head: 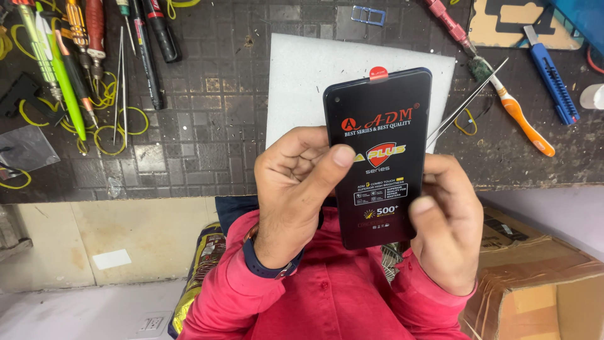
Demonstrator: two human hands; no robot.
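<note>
Here, in the head view, both hands hold a black phone display panel (380,157) upright in the air, just above the near edge of the dark, grid-textured workbench mat (207,126). The left hand (299,189) grips the panel's left edge, its thumb pressed flat across the printed protective film on the front and its fingers curled behind. The right hand (447,220) closes on the panel's lower right edge, thumb on the front and fingers behind it. A small red pull tab (379,73) sticks up from the panel's top edge. Behind the panel a white sheet (302,82) lies flat on the mat, near its middle. Thin metal tweezers (469,101) lie slanted just beside the sheet's right edge, and an orange-handled brush (519,116) lies a little farther right. A blue utility knife (550,72) rests near the mat's far right corner. At the far left corner a row of screwdrivers and pens (82,50) lies among loose yellow rubber bands (116,135). A small blue card tray (368,15) sits at the far edge. Below the bench's near edge, the person's red shirt sleeves (327,302) show, with a brown cardboard box (541,277) to the right.
</note>
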